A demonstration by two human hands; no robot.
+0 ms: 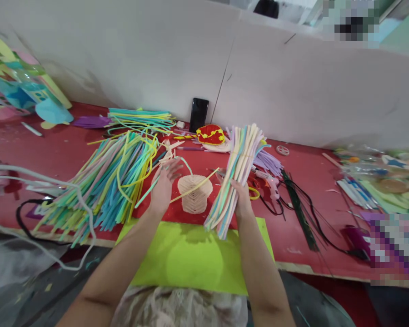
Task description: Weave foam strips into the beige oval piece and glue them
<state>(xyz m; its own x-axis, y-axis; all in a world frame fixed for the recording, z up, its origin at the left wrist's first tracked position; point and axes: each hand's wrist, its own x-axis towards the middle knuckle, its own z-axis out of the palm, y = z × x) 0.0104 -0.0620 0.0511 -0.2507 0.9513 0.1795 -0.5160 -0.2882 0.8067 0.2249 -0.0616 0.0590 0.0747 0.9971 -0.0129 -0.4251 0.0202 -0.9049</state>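
Note:
My right hand (241,193) is wrapped round a thick bundle of pastel pipe cleaners (236,172), held tilted above the red table. My left hand (164,184) has its fingers stretched out and apart. A pale green pipe cleaner (146,194) runs against its side; whether the thumb pins it is hidden. Between my hands lies a beige woven piece (195,200) of pipe cleaners, with a cream pipe cleaner (204,180) slanting across it. Left of my left hand spreads a big loose pile of coloured pipe cleaners (112,181).
A yellow-green sheet (194,259) lies along the front edge. Behind stand a black phone (199,114) and a red-and-yellow piece (210,135). To the right are a pink glue gun (272,185), black cables, dark green stems (301,218) and markers (356,193). A white cable (85,204) loops at left.

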